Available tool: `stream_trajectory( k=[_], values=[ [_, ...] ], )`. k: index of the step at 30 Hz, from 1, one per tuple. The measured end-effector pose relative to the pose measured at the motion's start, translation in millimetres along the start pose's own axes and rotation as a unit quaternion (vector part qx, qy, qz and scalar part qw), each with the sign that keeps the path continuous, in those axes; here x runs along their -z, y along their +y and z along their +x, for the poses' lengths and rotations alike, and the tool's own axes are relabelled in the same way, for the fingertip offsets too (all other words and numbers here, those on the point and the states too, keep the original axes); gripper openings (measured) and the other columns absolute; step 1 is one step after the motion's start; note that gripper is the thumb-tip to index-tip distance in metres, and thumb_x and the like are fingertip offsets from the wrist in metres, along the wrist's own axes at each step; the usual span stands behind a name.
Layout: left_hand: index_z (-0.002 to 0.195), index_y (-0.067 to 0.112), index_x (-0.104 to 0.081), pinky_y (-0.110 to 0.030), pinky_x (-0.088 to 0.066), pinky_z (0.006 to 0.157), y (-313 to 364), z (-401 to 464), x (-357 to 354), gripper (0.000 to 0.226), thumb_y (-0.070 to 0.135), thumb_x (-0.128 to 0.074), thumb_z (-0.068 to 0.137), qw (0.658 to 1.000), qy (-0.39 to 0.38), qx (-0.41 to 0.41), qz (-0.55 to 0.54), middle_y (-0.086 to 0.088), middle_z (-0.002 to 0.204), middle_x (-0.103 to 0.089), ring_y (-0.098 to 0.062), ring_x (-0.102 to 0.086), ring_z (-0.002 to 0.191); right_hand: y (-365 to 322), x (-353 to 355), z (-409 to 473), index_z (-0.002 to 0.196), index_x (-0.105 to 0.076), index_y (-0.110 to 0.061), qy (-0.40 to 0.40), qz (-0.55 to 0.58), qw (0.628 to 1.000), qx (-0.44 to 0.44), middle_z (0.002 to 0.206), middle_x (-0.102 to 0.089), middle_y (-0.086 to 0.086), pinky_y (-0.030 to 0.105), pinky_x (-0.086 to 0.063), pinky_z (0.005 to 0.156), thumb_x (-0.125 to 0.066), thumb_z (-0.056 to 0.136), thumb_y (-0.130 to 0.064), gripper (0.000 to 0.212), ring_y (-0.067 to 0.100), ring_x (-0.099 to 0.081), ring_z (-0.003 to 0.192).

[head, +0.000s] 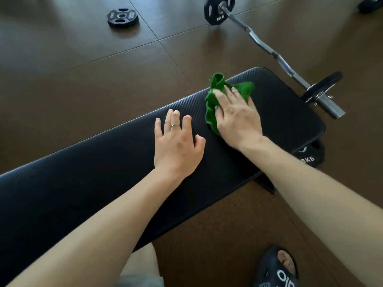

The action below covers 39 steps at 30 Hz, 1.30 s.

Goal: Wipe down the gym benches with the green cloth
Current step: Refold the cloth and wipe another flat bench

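Note:
A long black padded gym bench [83,183] runs from the lower left to the right of the view. A crumpled green cloth [217,88] lies on its far right part. My right hand [236,119] presses flat on the cloth with fingers spread over it. My left hand [178,143] rests on the bare bench pad just left of the cloth, fingers apart, a ring on one finger, holding nothing.
A curl bar [267,48] with black weight plates lies on the brown floor behind the bench's right end. A loose plate [122,16] lies at the far left. Another 5 kg plate [310,156] sits under the bench end. My sandalled foot [279,268] is at bottom right.

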<state>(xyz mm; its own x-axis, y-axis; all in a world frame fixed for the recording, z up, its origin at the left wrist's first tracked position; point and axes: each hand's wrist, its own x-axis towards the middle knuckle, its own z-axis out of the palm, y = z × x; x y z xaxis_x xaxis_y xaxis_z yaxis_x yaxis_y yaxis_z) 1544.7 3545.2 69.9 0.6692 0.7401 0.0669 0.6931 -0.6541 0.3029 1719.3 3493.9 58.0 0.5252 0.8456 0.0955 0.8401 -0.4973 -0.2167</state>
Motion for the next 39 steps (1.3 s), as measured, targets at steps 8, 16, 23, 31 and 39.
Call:
stream_trajectory(
  k=[8, 16, 23, 31, 39],
  values=[
    [0.127, 0.011, -0.057, -0.044, -0.033, 0.108, -90, 22, 27, 0.042, 0.036, -0.034, 0.104, 0.99, 0.011, 0.136, 0.034, -0.012, 0.127, -0.064, -0.033, -0.056, 0.118, -20, 7, -23, 0.158, -0.031, -0.033, -0.05, 0.007, 0.989, 0.136, 0.167, -0.03, -0.003, 0.045, -0.014, 0.128, -0.033, 0.109, -0.036, 0.05, 0.018, -0.02, 0.157],
    [0.112, 0.017, -0.058, -0.044, -0.036, 0.101, -92, 23, 17, 0.037, 0.039, -0.03, 0.101, 0.99, 0.03, 0.131, 0.048, -0.005, 0.112, -0.067, -0.029, -0.057, 0.103, 36, 12, 94, 0.126, -0.055, -0.016, 0.032, -0.013, 0.997, -0.067, 0.13, -0.061, 0.012, 0.045, -0.033, 0.109, -0.033, 0.105, -0.035, 0.037, 0.034, -0.051, 0.125],
    [0.11, 0.017, -0.058, -0.043, -0.035, 0.101, -92, 24, 15, 0.035, 0.036, -0.03, 0.101, 0.991, 0.033, 0.119, 0.042, -0.005, 0.11, -0.067, -0.027, -0.057, 0.103, -51, -8, 69, 0.122, -0.062, -0.013, 0.021, -0.001, 0.999, -0.046, 0.121, -0.067, 0.015, 0.045, -0.033, 0.106, -0.024, 0.101, -0.027, 0.046, 0.035, -0.058, 0.118],
    [0.11, 0.015, -0.061, -0.041, -0.034, 0.1, -98, 22, 19, 0.033, 0.026, -0.031, 0.099, 0.994, 0.043, 0.098, 0.001, -0.009, 0.112, -0.068, -0.03, -0.058, 0.108, -106, -9, -85, 0.152, -0.045, -0.019, -0.02, 0.063, 0.987, 0.148, 0.16, -0.044, 0.004, 0.043, -0.025, 0.125, -0.033, 0.108, -0.029, 0.047, 0.019, -0.035, 0.152],
    [0.116, 0.014, -0.06, -0.04, -0.031, 0.104, -96, 23, 20, 0.036, 0.026, -0.029, 0.103, 0.995, 0.038, 0.094, -0.012, -0.007, 0.121, -0.066, -0.028, -0.055, 0.114, -74, -12, 3, 0.161, -0.024, -0.022, -0.002, -0.003, 0.999, -0.044, 0.17, -0.024, 0.006, 0.049, -0.011, 0.128, -0.024, 0.109, -0.031, 0.053, 0.023, -0.017, 0.158]
  ],
)
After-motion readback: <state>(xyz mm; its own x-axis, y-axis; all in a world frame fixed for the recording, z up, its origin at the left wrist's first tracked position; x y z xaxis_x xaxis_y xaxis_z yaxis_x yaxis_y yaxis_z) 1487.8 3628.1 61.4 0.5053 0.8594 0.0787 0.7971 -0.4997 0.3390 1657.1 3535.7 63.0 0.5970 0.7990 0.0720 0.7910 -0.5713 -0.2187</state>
